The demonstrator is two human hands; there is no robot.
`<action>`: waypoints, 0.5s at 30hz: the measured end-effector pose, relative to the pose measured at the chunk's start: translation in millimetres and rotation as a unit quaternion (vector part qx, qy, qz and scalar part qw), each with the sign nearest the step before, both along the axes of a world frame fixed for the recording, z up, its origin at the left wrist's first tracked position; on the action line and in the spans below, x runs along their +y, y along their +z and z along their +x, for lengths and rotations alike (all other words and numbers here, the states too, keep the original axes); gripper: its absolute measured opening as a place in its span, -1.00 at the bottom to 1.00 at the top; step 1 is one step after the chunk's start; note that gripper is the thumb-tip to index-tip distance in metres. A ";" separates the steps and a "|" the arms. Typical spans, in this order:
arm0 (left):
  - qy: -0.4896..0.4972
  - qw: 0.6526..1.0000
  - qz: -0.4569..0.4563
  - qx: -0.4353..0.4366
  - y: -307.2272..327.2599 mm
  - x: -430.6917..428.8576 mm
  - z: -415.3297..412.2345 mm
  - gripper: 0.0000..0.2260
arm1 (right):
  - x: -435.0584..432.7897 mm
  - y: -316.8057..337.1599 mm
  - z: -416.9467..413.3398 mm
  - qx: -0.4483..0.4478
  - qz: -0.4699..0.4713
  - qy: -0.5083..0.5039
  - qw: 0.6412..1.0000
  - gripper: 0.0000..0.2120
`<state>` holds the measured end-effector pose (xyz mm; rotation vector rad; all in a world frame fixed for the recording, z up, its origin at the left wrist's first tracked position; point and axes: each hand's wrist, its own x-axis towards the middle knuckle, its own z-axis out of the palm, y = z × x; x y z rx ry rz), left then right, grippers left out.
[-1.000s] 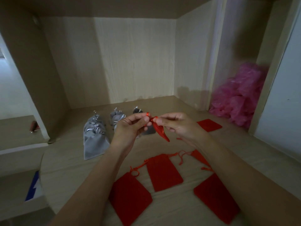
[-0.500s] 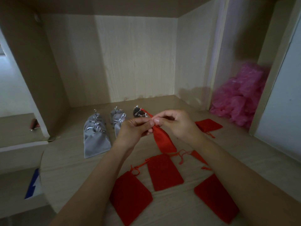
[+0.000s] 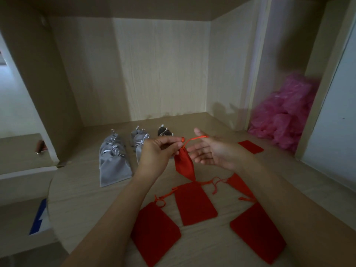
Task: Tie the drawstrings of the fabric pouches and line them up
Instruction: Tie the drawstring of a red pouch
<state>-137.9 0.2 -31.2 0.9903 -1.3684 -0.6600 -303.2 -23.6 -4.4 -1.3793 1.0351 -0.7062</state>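
A small red pouch (image 3: 184,165) hangs by its drawstring (image 3: 194,140) above the wooden surface. My left hand (image 3: 159,151) pinches the string at the pouch's gathered neck. My right hand (image 3: 213,151) has its fingers spread, with the string looped over the index finger. Several flat red pouches lie below, among them a near left one (image 3: 155,231), a middle one (image 3: 194,203) and a near right one (image 3: 257,232). Tied grey pouches (image 3: 113,160) sit in rows at the back left, and a dark one (image 3: 164,131) lies behind my hands.
The wooden surface (image 3: 81,189) sits inside a cabinet niche with side walls and a back panel. A pink plastic bundle (image 3: 283,116) fills the right compartment. Another red pouch (image 3: 250,147) lies at the back right. A lower shelf (image 3: 21,151) steps down at the left.
My hands have drawn apart, pulling the drawstring out. The red pouch's neck has gathered and it now hangs below my left hand. My right hand's fingers have spread.
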 end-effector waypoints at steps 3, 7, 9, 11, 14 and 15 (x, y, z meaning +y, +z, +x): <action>-0.013 0.999 -0.011 -0.035 -2.6 -1.2 0.8 -0.80 | -0.6 0.6 -3.4 0.004 0.035 0.015 0.999 -0.42; -0.013 0.997 -0.026 -0.075 -4.5 -1.5 1.8 -0.79 | 0.3 -1.6 -7.9 0.011 0.011 0.059 0.998 -0.71; -0.015 0.996 -0.033 -0.082 -4.4 0.0 1.7 -0.79 | 1.0 -1.0 -9.3 -0.003 0.010 0.078 0.997 -0.82; -0.015 0.996 -0.031 -0.084 -4.0 1.6 0.3 -0.78 | 1.1 -0.7 -10.4 -0.001 0.005 0.090 0.996 -0.87; -0.026 0.998 -0.014 -0.059 -1.9 2.0 0.3 -0.78 | 0.1 -1.1 -9.5 0.000 -0.033 0.093 0.995 -0.86; -0.040 0.998 -0.003 -0.048 -1.2 2.0 1.1 -0.81 | -0.3 -1.8 -8.6 -0.016 -0.050 0.085 0.995 -0.86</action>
